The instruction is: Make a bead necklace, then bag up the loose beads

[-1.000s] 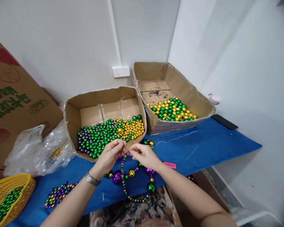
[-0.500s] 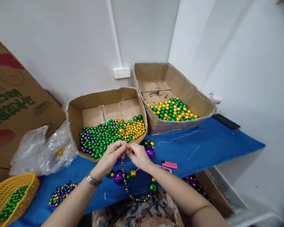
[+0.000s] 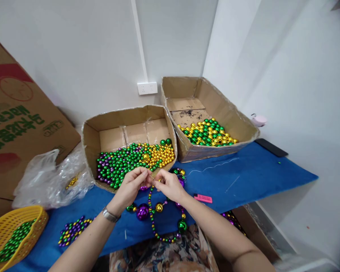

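A: Grip? 
B: Left hand (image 3: 133, 185) and right hand (image 3: 170, 185) both pinch the bead strand (image 3: 153, 219) ends, fingertips nearly touching.
A: Strand location?
B: Loop hangs over the blue mat (image 3: 243, 177), just in front of the near bead box (image 3: 124, 128).

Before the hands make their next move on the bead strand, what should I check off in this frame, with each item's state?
1. Left hand pinches the bead strand: ok.
2. Right hand pinches it too: ok.
3. Strand's loop hangs over the blue mat edge, untangled: ok.
4. Near cardboard box of loose beads within reach: ok.
5. Knot or thread end between fingertips: cannot tell, hidden.
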`<state>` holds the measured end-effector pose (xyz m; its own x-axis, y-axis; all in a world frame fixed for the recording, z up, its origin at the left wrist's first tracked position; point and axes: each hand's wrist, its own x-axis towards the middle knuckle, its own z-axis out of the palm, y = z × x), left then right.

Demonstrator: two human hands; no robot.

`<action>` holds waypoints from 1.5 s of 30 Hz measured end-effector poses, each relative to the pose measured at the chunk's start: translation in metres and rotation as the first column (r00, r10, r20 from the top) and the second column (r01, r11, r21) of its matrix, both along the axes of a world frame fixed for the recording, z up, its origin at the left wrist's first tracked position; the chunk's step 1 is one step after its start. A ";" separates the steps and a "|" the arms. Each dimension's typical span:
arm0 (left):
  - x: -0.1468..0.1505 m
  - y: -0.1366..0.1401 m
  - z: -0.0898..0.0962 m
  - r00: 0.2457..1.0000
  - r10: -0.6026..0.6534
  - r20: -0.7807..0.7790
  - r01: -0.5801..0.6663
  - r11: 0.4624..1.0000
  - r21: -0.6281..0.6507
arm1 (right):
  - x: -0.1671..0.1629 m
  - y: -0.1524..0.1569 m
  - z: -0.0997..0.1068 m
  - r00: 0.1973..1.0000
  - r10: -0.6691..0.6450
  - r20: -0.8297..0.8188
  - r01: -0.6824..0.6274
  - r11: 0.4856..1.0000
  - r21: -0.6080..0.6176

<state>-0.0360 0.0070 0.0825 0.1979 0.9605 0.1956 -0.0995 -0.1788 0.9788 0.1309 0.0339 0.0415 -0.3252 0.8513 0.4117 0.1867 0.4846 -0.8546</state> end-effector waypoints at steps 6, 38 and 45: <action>0.002 0.001 -0.002 0.999 -0.006 -0.031 0.007 1.000 0.024 | 0.010 0.004 0.005 0.986 0.000 0.168 -0.052 0.951 0.304; 0.001 0.009 -0.039 0.982 0.011 0.191 0.026 0.981 -0.195 | 0.039 -0.009 -0.028 0.778 0.105 -0.619 -0.345 0.895 -0.281; 0.007 0.000 -0.025 0.993 0.039 0.107 -0.036 0.999 -0.025 | 0.042 -0.011 -0.013 0.973 0.140 -0.182 -0.172 0.970 -0.174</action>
